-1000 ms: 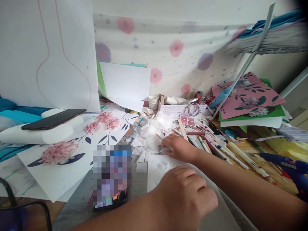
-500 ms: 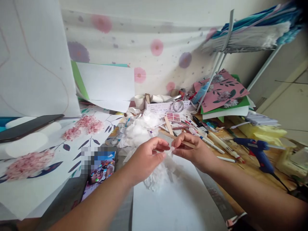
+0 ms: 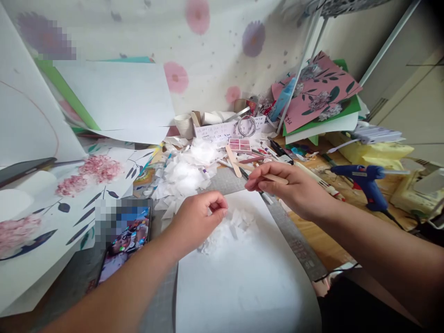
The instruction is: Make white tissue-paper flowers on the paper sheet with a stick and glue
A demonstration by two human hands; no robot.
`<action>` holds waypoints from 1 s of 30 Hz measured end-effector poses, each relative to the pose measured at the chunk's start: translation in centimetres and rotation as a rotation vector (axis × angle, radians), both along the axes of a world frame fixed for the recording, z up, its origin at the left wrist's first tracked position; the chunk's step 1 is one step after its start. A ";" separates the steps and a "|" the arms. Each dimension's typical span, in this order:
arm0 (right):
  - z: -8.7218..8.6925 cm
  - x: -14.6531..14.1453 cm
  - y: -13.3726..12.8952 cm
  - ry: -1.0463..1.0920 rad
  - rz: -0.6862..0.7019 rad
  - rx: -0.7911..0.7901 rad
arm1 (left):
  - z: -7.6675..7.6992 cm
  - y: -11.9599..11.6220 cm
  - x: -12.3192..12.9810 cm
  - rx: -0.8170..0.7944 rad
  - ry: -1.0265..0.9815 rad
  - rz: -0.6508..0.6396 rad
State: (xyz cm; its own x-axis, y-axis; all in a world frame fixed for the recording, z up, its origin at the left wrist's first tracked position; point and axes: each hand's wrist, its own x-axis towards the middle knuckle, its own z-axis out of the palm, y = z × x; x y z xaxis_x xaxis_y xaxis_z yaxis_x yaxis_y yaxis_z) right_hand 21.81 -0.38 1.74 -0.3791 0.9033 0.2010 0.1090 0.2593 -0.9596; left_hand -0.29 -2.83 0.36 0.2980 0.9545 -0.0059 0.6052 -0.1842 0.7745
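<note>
My right hand [image 3: 289, 187] is closed around a wooden craft stick [image 3: 275, 178], held above the far right edge of a white sheet of paper [image 3: 239, 286]. My left hand [image 3: 199, 219] is curled with thumb and forefinger pressed together; whatever it pinches, if anything, is hidden. Just beyond and beneath its fingertips, a cluster of crumpled white tissue pieces [image 3: 239, 224] sits on the sheet. Farther back, a heap of loose white tissue squares [image 3: 183, 171] covers part of the grey cutting mat [image 3: 225, 182]. Another craft stick [image 3: 233, 161] lies by the heap.
A blue glue gun [image 3: 367, 178] lies on the right. On the left are a lit phone [image 3: 126, 245] and paper with pink tissue flowers [image 3: 100, 169]. At the back stand paper cups [image 3: 183, 126], a pink palette [image 3: 239, 145] and a pink flower card [image 3: 322, 88].
My hands have moved apart: the right, still with the craft stick, went right and up, the left down and left. The pale scrap between them no longer shows. The camera view has shifted.
</note>
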 end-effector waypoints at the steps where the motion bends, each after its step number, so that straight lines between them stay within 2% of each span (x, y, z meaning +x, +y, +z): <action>1: -0.1 0.1 0.0 -0.033 0.007 -0.007 | 0.1 -0.1 0.0 0.035 0.050 -0.003; 5: -0.9 0.4 -0.2 -0.100 0.037 -0.034 | 0.6 -0.4 -0.1 0.157 0.193 -0.106; 8: -0.6 0.9 -0.5 -0.110 0.099 -0.023 | 1.1 -0.9 0.1 0.212 0.278 -0.187; 11: 0.1 1.4 -0.6 -0.195 0.090 0.110 | 0.8 -1.2 0.7 0.269 0.359 -0.124; 14: 0.5 1.0 -0.6 -0.218 0.032 0.212 | -0.1 -1.4 1.2 0.311 0.445 -0.094; 17: 0.5 -0.2 -0.5 -0.220 -0.006 0.181 | -0.9 -1.5 1.6 0.321 0.476 -0.114; 20: 0.5 -1.6 -0.6 -0.348 -0.014 0.199 | -1.1 -1.5 1.7 0.339 0.486 -0.121; 24: 0.6 -2.6 -0.5 -0.472 0.019 0.270 | -1.2 -1.5 1.7 0.357 0.508 -0.142; 30: 0.6 -3.4 -0.2 -0.623 0.069 0.272 | -1.6 -1.4 1.7 0.367 0.533 -0.171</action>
